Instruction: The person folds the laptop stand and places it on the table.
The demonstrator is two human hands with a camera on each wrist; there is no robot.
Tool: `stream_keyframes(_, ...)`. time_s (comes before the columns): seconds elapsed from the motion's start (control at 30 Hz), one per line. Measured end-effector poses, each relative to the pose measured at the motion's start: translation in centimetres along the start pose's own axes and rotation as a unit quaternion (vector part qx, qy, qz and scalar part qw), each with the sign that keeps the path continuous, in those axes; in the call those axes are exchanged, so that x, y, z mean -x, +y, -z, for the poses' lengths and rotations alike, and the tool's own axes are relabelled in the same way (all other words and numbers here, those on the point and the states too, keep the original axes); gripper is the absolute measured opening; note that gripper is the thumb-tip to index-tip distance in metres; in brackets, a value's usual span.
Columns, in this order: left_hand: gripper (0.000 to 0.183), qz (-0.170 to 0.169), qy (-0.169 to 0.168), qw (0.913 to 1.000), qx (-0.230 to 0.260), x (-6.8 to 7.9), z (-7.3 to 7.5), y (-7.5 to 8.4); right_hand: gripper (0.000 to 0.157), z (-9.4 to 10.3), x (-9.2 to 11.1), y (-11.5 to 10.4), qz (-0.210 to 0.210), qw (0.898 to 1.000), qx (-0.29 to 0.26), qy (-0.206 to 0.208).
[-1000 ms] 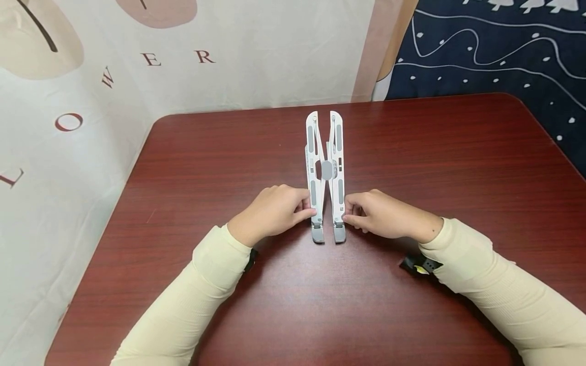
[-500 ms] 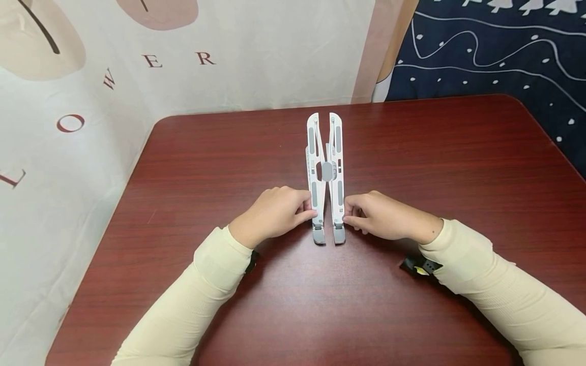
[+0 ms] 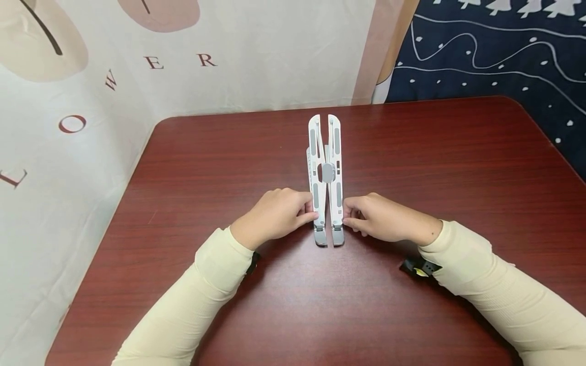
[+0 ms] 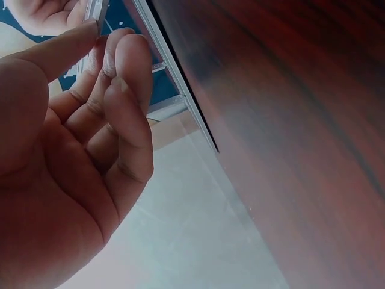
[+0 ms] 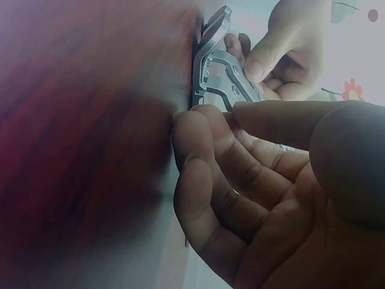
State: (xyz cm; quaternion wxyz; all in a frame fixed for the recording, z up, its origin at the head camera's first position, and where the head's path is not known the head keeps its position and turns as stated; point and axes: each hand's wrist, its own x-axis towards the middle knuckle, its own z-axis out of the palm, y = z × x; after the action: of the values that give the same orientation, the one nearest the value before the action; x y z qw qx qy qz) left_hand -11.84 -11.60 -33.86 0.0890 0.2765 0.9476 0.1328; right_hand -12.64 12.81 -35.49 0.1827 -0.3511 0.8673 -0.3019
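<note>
Folding stand (image 3: 328, 173) is set on the counter (image 3: 229, 152) roughly midway between the far corners, its rails (image 3: 339, 194) clamped from outside by the grips of left hand (image 3: 276, 213) and right hand (image 3: 384, 216), apparently so both sides are steadied evenly.

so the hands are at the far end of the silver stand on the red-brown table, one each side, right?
Not the far end: the head view shows the left hand and right hand at the near end of the silver stand. One each side is right, and the stand is on the red-brown table.
</note>
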Motion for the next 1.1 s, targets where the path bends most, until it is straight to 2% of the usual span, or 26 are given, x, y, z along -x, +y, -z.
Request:
stream_keyframes(0.67, 0.021, -0.007, 0.002, 1.0000, 0.003, 0.05, -0.08, 0.18, 0.014, -0.14, 0.09, -0.37, 0.004, 1.000, -0.006, -0.005)
stream_keyframes(0.9, 0.021, -0.008, -0.002, 0.9999, 0.009, 0.06, 0.07, 0.27, 0.014, -0.16, 0.18, -0.54, 0.003, 0.999, -0.029, -0.026)
stream_keyframes(1.1, 0.021, -0.008, -0.003, 0.9999, 0.009, 0.08, 0.11, 0.30, 0.014, -0.18, 0.16, -0.42, 0.011, 0.999, -0.022, -0.025)
